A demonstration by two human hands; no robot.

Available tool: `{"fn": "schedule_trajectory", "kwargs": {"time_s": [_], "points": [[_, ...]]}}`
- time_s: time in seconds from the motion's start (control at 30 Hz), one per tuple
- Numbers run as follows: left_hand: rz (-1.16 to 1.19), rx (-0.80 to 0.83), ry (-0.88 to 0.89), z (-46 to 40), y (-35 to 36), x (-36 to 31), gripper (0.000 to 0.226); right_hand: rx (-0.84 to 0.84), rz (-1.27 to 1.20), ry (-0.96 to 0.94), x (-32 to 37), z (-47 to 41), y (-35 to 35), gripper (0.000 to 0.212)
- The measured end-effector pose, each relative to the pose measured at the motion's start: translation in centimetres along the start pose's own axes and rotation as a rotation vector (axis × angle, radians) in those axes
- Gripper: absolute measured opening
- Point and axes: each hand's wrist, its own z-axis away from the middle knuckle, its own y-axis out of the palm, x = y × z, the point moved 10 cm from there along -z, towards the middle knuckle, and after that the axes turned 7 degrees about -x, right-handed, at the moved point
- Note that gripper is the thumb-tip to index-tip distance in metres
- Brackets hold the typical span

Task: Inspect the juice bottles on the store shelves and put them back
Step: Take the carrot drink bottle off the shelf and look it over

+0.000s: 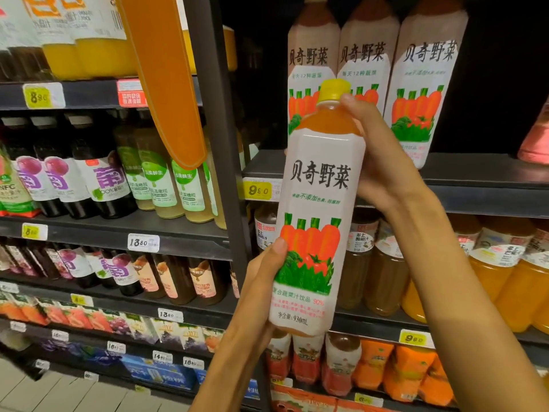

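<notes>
Juice bottle (318, 209) with a yellow cap and carrot label stands upright at frame centre, held in front of the shelves: the left hand (261, 281) grips its lower part, fingers curled behind, while the right hand (377, 156) wraps its neck and shoulder. Behind it, upper right, three matching bottles (368, 55) stand on a dark shelf (475, 173).

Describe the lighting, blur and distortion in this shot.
Head view: the held bottle is brightly lit and legible; the recess behind the matching bottles is nearly black; shelf edges bow from wide-angle distortion; the orange hanging sign and lower-left cartons are soft.
</notes>
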Motion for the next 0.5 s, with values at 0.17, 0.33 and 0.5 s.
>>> {"fn": "schedule_trajectory", "kwargs": {"time_s": [0.17, 0.33, 0.5], "points": [[-0.034, 0.067, -0.013, -0.6, -0.1, -0.7, 0.064, 0.084, -0.013, -0.061, 0.7, -0.9, 1.2, 0.038], [-0.042, 0.052, -0.072, -1.6, -0.6, -0.3, 0.064, 0.043, -0.078, -0.115, 1.1, -1.6, 1.1, 0.034], [-0.112, 0.026, -0.090, -2.5, -0.8, -0.4, 0.050, -0.025, -0.037, -0.121, 1.0, -2.1, 0.0, 0.029]]}}
